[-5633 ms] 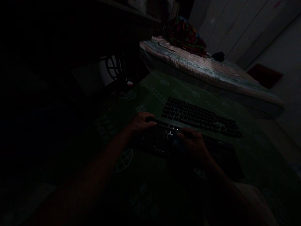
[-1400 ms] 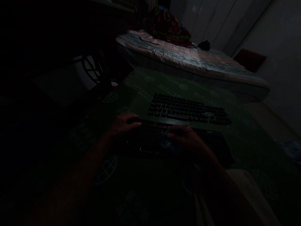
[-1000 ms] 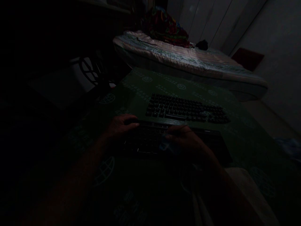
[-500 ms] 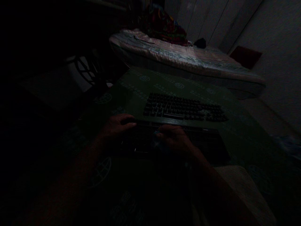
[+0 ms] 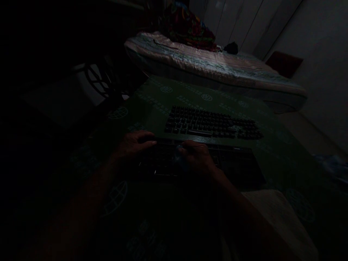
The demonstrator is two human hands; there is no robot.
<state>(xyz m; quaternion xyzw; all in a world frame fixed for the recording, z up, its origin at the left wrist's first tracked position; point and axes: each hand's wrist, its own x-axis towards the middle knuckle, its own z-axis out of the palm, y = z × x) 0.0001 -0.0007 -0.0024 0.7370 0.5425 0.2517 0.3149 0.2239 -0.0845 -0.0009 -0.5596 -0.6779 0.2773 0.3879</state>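
Observation:
The view is very dark. A black keyboard base [image 5: 239, 165] lies across the near middle of the table. My left hand [image 5: 133, 144] holds its left end, thumb along the top and the other fingers partly hidden. My right hand [image 5: 198, 156] is closed over the middle of the keyboard, fingers pinching a crumpled bluish piece [image 5: 179, 156]. Whether that piece is cloth or plastic I cannot make out. Just behind the keyboard, black keycaps [image 5: 199, 132] lie in keyboard-like rows, with green showing between some of them.
A green printed cover [image 5: 152, 94] lies over the table. A pale folded cloth [image 5: 277, 214] rests at the near right. Beyond the table stands a bed [image 5: 217, 69] with a patterned red bundle [image 5: 187, 29] on it. A dark chair-like frame [image 5: 100, 81] is at the left.
My right hand has shifted slightly left and up over the keyboard with the bluish piece. More of the keyboard shows to its right. My left hand stays at the left end.

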